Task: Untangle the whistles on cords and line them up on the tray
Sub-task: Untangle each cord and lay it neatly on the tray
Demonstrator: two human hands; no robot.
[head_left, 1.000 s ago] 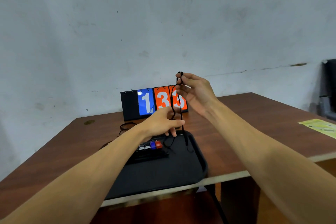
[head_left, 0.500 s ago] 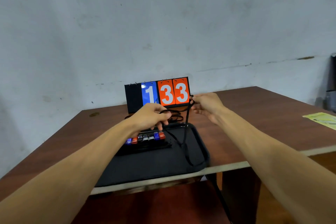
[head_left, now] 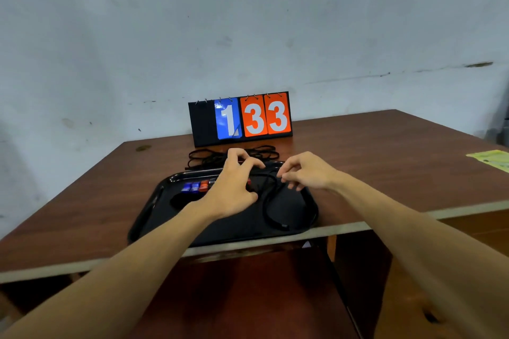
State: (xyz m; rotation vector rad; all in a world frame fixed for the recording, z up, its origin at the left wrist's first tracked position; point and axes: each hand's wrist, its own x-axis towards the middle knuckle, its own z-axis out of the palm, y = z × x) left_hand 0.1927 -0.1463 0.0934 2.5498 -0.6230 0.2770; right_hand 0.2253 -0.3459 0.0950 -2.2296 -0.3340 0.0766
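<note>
Small blue, red and silver whistles [head_left: 196,187] sit in a row at the black tray's [head_left: 148,208] 10 o'clock. A black cord [head_left: 266,208] loops at its 3 o'clock. The left hand [head_left: 234,191] curls over the row's right end and the right hand [head_left: 307,173] curls at the cord's top. Whether either grips cannot be told.

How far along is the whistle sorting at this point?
Done: several whistles sit in a row on the tray, at its far left. In hand: the right hand pinches a black cord looped on the tray; the left hand covers the row's end. Left: laying this cord straight.
</note>
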